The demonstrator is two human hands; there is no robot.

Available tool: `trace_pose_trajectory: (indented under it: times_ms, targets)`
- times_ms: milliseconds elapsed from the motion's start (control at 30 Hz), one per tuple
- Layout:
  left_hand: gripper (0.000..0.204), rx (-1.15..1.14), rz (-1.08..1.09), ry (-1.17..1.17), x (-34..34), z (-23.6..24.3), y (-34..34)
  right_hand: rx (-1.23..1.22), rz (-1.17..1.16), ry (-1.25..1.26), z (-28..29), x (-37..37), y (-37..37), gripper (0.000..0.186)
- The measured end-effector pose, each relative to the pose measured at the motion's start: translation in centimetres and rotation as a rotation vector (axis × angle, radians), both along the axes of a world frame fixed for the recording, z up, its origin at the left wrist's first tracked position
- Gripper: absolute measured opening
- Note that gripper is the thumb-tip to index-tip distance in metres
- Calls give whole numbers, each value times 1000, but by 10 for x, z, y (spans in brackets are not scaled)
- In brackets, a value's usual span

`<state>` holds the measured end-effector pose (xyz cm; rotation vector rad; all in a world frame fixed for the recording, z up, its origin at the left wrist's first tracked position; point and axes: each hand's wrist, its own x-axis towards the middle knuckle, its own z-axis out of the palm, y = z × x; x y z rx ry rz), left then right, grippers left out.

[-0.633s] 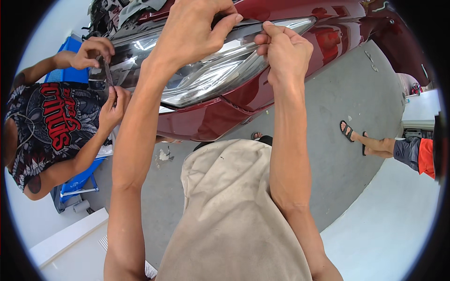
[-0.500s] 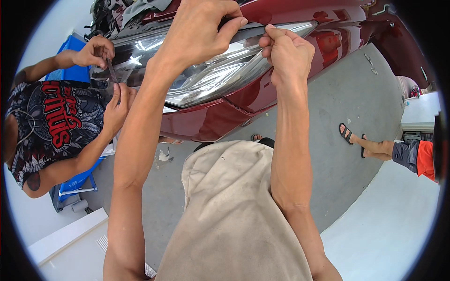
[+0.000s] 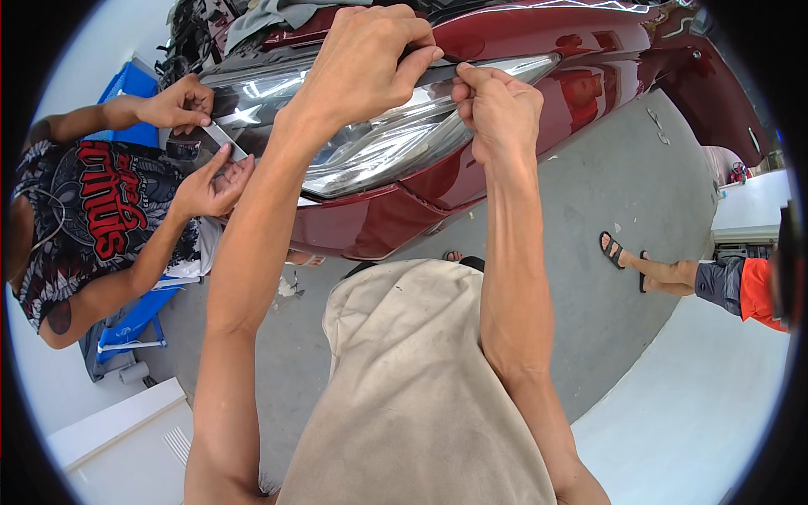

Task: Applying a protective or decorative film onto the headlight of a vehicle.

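Note:
Both my hands are raised over the clear headlight (image 3: pixel 353 172) of a dark red car. My left hand (image 3: pixel 370 63) is closed, thumb against the fingers, above the lamp's upper edge. My right hand (image 3: pixel 502 109) pinches with thumb and forefinger just to the right of it, over the lamp's narrow end. A thin dark strip (image 3: pixel 449 60) runs between the two pinches; whether it is loose or part of the lamp's edge is hard to tell, and its ends are hidden by my fingers.
At the left a co-worker in a patterned black shirt holds a small flat pale strip (image 3: pixel 225 141) by the headlight. The red bumper (image 3: pixel 362 223) curves below the lamp. A blue folding chair (image 3: pixel 139 324) stands at lower left, and another person's sandaled feet (image 3: pixel 627 257) are at the right.
My right hand has shifted slightly left and down, closer to my left hand, which stays nearly in place. The co-worker's strip has turned and shows its pale face.

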<state>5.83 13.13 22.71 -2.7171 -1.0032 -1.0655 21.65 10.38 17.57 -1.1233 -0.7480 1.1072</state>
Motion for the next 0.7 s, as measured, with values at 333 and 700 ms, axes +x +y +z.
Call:
trace_pose_trajectory:
  times_ms: [333,700]
  targets:
    - [12,-51,49,27,-5,-3,6,22,14,57,-5,-21,0,21]
    - [18,-38,62,4,-5,-15,18,7,53,48,-8,-27,0,22]
